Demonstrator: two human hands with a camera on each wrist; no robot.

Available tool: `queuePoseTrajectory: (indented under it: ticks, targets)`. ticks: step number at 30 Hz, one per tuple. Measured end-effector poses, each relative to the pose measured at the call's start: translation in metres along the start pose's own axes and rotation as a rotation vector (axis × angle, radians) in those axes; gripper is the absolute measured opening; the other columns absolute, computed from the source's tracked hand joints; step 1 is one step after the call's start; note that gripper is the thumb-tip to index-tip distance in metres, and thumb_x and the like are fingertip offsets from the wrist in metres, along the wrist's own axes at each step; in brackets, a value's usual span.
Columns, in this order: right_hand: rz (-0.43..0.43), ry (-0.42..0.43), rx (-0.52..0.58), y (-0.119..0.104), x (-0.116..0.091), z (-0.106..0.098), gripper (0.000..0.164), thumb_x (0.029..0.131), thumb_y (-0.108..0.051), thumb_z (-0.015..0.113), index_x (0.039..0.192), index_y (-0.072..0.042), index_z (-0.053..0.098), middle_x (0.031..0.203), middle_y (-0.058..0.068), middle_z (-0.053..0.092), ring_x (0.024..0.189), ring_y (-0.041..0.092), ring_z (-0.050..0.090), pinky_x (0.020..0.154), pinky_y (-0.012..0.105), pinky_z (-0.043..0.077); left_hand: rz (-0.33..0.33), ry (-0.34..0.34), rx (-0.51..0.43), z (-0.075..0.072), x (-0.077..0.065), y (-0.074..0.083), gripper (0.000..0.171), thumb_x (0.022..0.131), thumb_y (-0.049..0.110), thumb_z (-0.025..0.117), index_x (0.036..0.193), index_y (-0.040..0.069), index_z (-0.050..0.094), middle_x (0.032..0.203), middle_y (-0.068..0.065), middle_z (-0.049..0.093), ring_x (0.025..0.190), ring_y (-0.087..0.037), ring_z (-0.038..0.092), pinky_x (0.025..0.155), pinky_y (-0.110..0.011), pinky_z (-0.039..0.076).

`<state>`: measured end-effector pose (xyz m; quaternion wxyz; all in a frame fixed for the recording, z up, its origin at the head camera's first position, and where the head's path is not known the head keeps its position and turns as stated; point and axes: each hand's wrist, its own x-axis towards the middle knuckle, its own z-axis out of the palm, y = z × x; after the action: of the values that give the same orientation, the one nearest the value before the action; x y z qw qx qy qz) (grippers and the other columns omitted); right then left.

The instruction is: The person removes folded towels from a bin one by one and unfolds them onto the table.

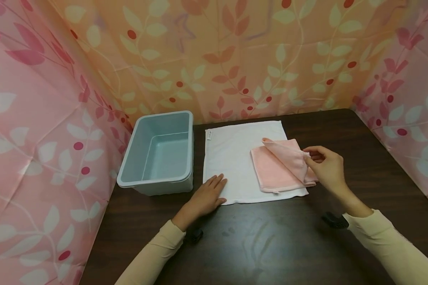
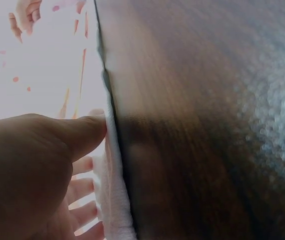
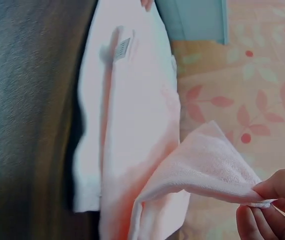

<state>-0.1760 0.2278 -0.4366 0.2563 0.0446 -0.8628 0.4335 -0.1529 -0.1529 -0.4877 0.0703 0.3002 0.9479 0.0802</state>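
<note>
A white towel (image 1: 232, 158) lies spread on the dark table, with a small tag at its upper left corner. On its right part rests a pink towel (image 1: 271, 170), partly folded, its lower right end reaching past the white one. My right hand (image 1: 326, 166) pinches a corner of the pink towel between thumb and fingers and holds that flap raised. In the right wrist view the lifted pink flap (image 3: 207, 165) slopes up to the fingertips. My left hand (image 1: 207, 194) lies flat with fingers spread on the white towel's lower left corner, the thumb (image 2: 90, 132) along its edge.
An empty light blue plastic bin (image 1: 157, 154) stands left of the white towel, close to it. Floral curtains (image 1: 235, 59) hang behind the table and along both sides. Bare dark tabletop (image 1: 256, 241) shows in front of the towels.
</note>
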Motion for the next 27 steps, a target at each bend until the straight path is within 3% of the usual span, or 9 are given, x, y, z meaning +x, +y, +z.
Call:
queuePoseTrajectory:
  ticks: [10,12,18,27]
  targets:
    - [0.055,0.009,-0.030,0.015,-0.008,-0.002,0.016,0.082,-0.005,0.077,0.098,-0.001,0.076,0.084,0.021,0.072,0.065,-0.018,0.055,0.062,-0.001,0.045,0.015,0.013,-0.009,-0.001,-0.001,0.000,0.066,0.100,0.037,0.056,0.153,0.005,0.034,0.162,-0.015,0.031,0.150,-0.036,0.031,0.118,-0.049,0.035]
    - [0.066,0.035,-0.028,0.018,-0.008,-0.004,0.016,0.081,-0.004,0.077,0.097,-0.001,0.076,0.081,0.013,0.072,0.064,-0.018,0.055,0.062,0.000,0.045,0.015,0.013,-0.010,0.000,-0.001,0.000,0.066,0.100,0.037,0.057,0.153,0.005,0.034,0.162,-0.015,0.031,0.150,-0.036,0.031,0.118,-0.050,0.035]
    - [0.110,0.115,-0.004,0.022,-0.006,-0.020,0.016,0.081,-0.005,0.078,0.096,0.000,0.076,0.073,-0.027,0.061,0.063,-0.016,0.057,0.061,0.000,0.045,0.006,0.004,-0.015,0.000,0.001,0.000,0.067,0.100,0.038,0.056,0.154,0.006,0.034,0.163,-0.014,0.030,0.150,-0.035,0.031,0.117,-0.050,0.036]
    - [0.201,0.224,0.015,0.040,-0.006,-0.052,0.019,0.080,-0.003,0.077,0.097,0.004,0.076,0.068,-0.033,0.059,0.059,-0.017,0.056,0.056,0.000,0.044,0.005,0.006,-0.004,0.001,0.001,-0.001,0.067,0.099,0.038,0.057,0.154,0.006,0.034,0.162,-0.014,0.030,0.150,-0.035,0.031,0.116,-0.050,0.037]
